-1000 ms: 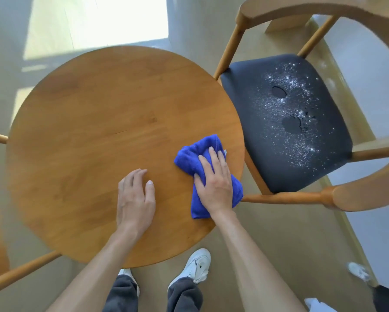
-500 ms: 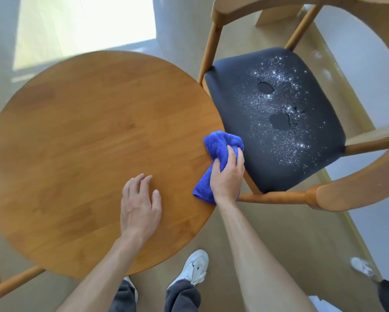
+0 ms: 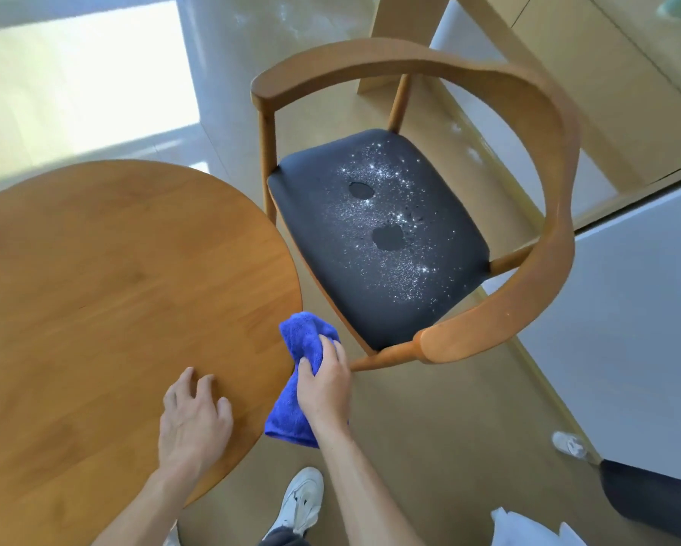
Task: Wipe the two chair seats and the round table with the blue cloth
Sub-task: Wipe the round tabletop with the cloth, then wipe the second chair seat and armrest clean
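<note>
My right hand (image 3: 325, 382) grips the bunched blue cloth (image 3: 297, 340) just off the right edge of the round wooden table (image 3: 114, 289), between the table and a chair. My left hand (image 3: 193, 419) rests on the tabletop near its front right edge, fingers spread. To the right stands a wooden armchair with a dark seat (image 3: 315, 199). White sparkling specks and two dark patches cover the middle of that seat. Only one chair is in view.
The chair's curved wooden armrest (image 3: 528, 269) wraps round the seat on the right. Another person's shoe (image 3: 569, 445) and dark trouser leg (image 3: 654, 500) stand at the lower right. My own white shoe (image 3: 301, 500) is below the table. A white wall panel (image 3: 646, 309) runs along the right.
My right hand slid the cloth rightwards across the table and off its right edge. The view turned toward the chair. My left hand stayed on the tabletop.
</note>
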A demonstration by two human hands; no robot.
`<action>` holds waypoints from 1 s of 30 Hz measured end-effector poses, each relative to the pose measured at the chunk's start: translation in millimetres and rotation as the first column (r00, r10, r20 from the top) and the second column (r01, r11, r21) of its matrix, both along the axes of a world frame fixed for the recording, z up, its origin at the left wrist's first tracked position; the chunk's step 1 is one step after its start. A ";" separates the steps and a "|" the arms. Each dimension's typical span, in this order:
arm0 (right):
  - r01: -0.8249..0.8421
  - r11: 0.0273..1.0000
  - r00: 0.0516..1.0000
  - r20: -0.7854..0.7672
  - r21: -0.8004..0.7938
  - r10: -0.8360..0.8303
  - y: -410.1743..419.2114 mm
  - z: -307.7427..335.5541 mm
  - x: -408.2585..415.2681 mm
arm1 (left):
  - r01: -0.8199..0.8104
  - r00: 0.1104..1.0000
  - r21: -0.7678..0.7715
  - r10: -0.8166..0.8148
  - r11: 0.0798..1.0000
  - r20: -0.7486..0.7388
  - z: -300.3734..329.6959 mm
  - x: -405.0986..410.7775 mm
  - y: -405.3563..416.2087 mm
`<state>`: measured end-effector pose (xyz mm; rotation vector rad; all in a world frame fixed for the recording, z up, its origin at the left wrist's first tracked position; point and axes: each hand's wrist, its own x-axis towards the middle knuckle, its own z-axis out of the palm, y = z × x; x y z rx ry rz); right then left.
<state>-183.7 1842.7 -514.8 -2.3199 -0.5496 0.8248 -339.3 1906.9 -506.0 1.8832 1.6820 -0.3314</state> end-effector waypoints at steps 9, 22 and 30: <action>-0.041 0.984 0.997 -0.054 0.172 0.051 -25.1 60.3 37.3 | -0.016 1.000 -0.056 0.017 0.998 0.019 46.7 56.3 -23.2; 0.014 0.947 0.996 -0.083 0.321 0.013 -28.5 133.0 112.1 | 0.017 0.991 -0.070 -0.008 0.997 0.131 80.0 134.4 -8.7; 0.011 0.968 0.988 -0.152 0.251 0.028 7.8 131.5 183.3 | -0.053 0.994 -0.093 0.061 0.994 0.092 64.9 189.2 23.7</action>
